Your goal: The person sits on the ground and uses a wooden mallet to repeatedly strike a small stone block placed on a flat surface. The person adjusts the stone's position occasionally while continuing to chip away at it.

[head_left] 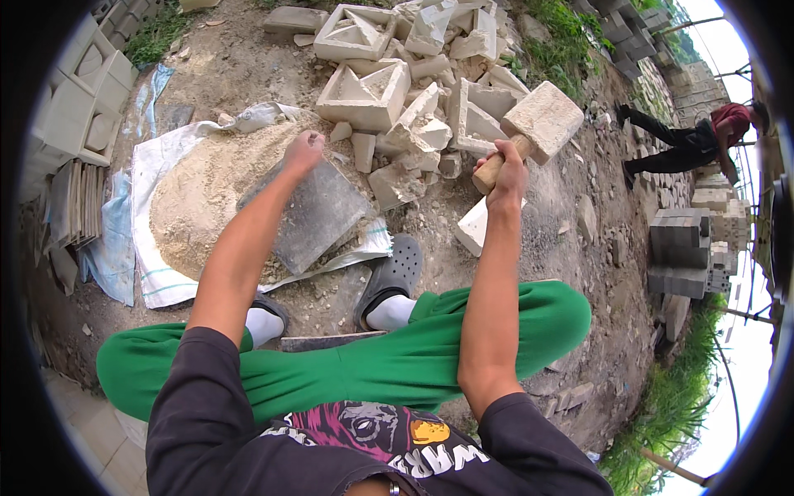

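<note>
My right hand point(507, 176) is wrapped round the short handle of a mallet with a blocky, pale, dusty head point(543, 121). The mallet is raised in front of the broken cream blocks point(365, 93). Over the far edge of a flat dark grey slab point(321, 217), my left hand point(304, 154) has its fingers curled closed; whatever may be inside them is hidden. The slab lies partly on a white woven sack point(142, 240) spread on the ground. Crumbly beige rubble and powder point(205, 186) covers much of the sack, left of the slab.
A loose white block point(478, 225) lies below my right hand. Dark clogs point(393, 273) show beside the slab. Pale hollow blocks point(91, 91) and thin stacked tiles point(76, 202) stand at left. Grey blocks point(680, 248) and a bending person point(695, 147) are at far right.
</note>
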Motion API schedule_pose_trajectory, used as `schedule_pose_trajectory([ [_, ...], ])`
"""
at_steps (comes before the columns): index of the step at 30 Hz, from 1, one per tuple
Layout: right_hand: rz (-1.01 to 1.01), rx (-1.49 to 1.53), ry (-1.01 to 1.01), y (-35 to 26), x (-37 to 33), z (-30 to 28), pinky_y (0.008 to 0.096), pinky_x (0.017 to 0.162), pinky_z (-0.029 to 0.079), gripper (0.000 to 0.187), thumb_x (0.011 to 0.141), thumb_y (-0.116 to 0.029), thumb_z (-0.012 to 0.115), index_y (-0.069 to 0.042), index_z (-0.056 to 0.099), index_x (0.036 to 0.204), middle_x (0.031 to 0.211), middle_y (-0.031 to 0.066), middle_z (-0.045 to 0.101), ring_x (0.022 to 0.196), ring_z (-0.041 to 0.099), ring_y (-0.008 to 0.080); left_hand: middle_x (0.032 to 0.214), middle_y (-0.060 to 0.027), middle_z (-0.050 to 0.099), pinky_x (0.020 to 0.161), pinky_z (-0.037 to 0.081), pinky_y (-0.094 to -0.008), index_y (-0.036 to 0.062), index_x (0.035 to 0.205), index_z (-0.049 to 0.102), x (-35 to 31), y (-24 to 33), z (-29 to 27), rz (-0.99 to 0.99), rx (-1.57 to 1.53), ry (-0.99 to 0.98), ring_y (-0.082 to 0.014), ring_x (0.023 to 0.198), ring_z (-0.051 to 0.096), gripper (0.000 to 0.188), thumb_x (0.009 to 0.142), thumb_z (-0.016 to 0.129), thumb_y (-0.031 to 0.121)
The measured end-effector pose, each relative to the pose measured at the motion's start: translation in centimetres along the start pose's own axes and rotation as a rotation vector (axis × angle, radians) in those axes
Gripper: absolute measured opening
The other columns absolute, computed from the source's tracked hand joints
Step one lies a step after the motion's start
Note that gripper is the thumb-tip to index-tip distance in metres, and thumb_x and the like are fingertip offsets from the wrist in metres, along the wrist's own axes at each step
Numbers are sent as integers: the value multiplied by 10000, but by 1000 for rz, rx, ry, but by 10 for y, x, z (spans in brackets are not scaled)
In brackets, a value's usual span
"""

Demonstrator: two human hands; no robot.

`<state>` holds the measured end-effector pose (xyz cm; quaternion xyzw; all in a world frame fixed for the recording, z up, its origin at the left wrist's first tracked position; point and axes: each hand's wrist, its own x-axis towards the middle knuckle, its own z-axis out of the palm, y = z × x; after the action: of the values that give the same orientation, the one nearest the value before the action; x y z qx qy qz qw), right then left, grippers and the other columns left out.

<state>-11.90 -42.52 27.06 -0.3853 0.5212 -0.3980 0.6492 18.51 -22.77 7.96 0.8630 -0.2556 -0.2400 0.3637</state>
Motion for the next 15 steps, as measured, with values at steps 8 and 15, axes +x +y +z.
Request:
schedule_pose_trajectory([
  [8, 192, -231, -11, 147, -44, 42, 358, 443, 525, 275, 803, -128, 652, 94, 532, 913, 737, 132, 586, 525, 626, 236, 1087, -180, 716, 900, 508, -420, 52, 1124, 696, -2, -29, -35, -64, 17, 142, -342, 1035, 676, 420, 948, 568, 412],
  [15, 377, -287, -223, 136, -38, 37, 366, 433, 540, 249, 777, -129, 667, 64, 557, 889, 710, 123, 589, 495, 619, 235, 1074, -175, 717, 886, 514, -420, 41, 1104, 689, 4, -10, -20, -7, -44, 124, -347, 1028, 675, 394, 947, 571, 382],
])
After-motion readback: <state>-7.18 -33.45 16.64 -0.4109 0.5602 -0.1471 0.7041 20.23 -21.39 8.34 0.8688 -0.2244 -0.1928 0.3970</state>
